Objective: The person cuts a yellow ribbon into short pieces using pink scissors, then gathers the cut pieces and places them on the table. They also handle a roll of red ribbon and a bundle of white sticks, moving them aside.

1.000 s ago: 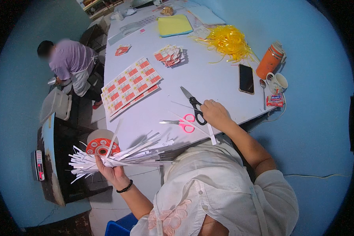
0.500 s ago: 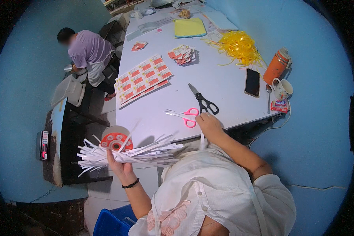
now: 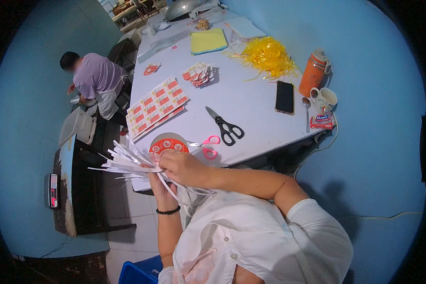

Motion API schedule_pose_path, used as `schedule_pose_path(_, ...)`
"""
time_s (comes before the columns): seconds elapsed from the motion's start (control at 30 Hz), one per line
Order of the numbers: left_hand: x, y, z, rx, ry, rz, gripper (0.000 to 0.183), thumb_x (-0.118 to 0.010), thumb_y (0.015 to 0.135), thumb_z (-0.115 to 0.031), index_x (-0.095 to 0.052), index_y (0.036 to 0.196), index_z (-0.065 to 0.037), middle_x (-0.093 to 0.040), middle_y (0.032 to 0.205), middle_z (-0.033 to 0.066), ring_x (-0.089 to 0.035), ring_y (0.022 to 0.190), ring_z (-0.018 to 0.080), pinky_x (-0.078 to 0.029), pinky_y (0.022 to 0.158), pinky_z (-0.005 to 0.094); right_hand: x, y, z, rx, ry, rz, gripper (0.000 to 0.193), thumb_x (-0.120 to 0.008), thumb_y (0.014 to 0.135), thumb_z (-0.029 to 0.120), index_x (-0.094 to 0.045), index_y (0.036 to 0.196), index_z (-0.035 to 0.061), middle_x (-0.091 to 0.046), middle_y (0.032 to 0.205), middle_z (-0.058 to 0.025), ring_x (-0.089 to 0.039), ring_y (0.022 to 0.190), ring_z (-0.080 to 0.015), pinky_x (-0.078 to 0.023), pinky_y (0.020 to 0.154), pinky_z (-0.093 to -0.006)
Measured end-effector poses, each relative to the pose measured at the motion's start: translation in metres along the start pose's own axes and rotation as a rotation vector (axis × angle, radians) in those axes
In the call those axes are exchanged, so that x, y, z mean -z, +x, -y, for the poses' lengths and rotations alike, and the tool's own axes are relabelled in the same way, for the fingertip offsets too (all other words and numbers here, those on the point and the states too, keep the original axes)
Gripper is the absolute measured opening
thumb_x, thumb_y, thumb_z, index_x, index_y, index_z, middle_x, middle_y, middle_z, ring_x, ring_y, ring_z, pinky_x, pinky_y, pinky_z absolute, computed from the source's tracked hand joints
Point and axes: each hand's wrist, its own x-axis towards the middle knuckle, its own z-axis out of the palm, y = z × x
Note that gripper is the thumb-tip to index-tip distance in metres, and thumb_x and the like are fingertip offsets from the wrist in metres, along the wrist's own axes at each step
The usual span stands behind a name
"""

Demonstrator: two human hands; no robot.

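Observation:
A bundle of white ribbon strips (image 3: 123, 162) fans out to the left from my left hand (image 3: 162, 191), which is closed around its middle. Right above it stands a round ribbon spool (image 3: 168, 142) with a red and white label, partly covered by my fingers. My right hand (image 3: 182, 166) is closed at the bundle beside the spool, its fingertips on a white strip. Loose strip ends hang below both hands. On the table just right of the spool lie pink-handled scissors (image 3: 210, 152), and behind them black-handled scissors (image 3: 230, 131).
Printed label sheets (image 3: 157, 108), cut label piles (image 3: 199, 74), yellow paper (image 3: 209, 41) and a yellow ribbon heap (image 3: 268, 57) lie on the table (image 3: 255, 128). A phone (image 3: 284, 97), spoon, mug and orange flask (image 3: 313, 75) line the right side. At left, another person (image 3: 97, 80) bends over.
My right hand has come left from beside the pink scissors to the strip bundle. The bundle and spool have moved slightly toward the table edge. The view has shifted.

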Motion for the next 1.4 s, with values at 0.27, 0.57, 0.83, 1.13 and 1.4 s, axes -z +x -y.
schedule_pose_path(0.27,0.025,-0.036,0.003,-0.125,0.171,-0.08,0.062,-0.051,0.095,-0.054,-0.047,0.133,-0.005,-0.056,0.128,0.0135,-0.056,0.117,0.0262,-0.048,0.098,0.0402,-0.022,-0.009,0.015,0.068,0.028,0.264,0.016,-0.062,0.076,0.004,-0.058,0.09,0.0004,-0.058,0.091,-0.0146,-0.061,0.088,-0.0335,-0.051,0.078,-0.0411)
schedule_pose_path(0.57,0.121,-0.059,-0.079,-0.263,-0.213,-0.124,0.047,-0.053,0.097,-0.038,-0.048,0.135,-0.01,-0.055,0.132,0.0165,-0.054,0.12,0.0328,-0.048,0.095,0.0572,0.014,-0.034,-0.045,0.027,-0.274,0.299,0.029,-0.065,0.083,0.026,-0.064,0.107,0.0091,-0.061,0.115,-0.0136,-0.057,0.111,-0.0303,-0.048,0.09,-0.0435)
schedule_pose_path(0.83,0.174,-0.062,-0.115,-0.376,-0.219,-0.195,0.046,-0.054,0.097,-0.038,-0.05,0.133,-0.011,-0.056,0.131,0.0153,-0.058,0.114,0.0338,-0.051,0.092,0.0565,0.046,-0.084,-0.116,-0.431,-0.875,0.448,0.044,-0.048,0.096,0.044,-0.052,0.136,0.0277,-0.039,0.149,-0.0156,-0.032,0.139,-0.0337,-0.018,0.105,-0.0727)
schedule_pose_path(1.13,0.155,-0.046,-0.108,-0.318,-0.3,-0.106,0.047,-0.052,0.098,-0.038,-0.047,0.135,-0.01,-0.054,0.133,0.0153,-0.056,0.117,0.0357,-0.05,0.092,0.058,0.12,-0.101,-0.148,-0.725,-1.081,0.277,0.043,-0.046,0.097,0.041,-0.05,0.138,0.0261,-0.039,0.147,-0.0174,-0.033,0.139,-0.0348,-0.019,0.104,-0.073)
schedule_pose_path(1.4,0.157,-0.047,-0.106,-0.338,-0.329,-0.172,0.044,-0.051,0.098,-0.037,-0.05,0.134,-0.011,-0.056,0.131,0.0139,-0.056,0.117,0.0332,-0.048,0.093,0.0573,0.061,-0.054,-0.171,-0.388,-0.638,0.294,0.051,-0.063,0.087,0.023,-0.051,0.135,0.0077,-0.041,0.144,-0.0224,-0.035,0.136,-0.0395,-0.032,0.111,-0.0497)
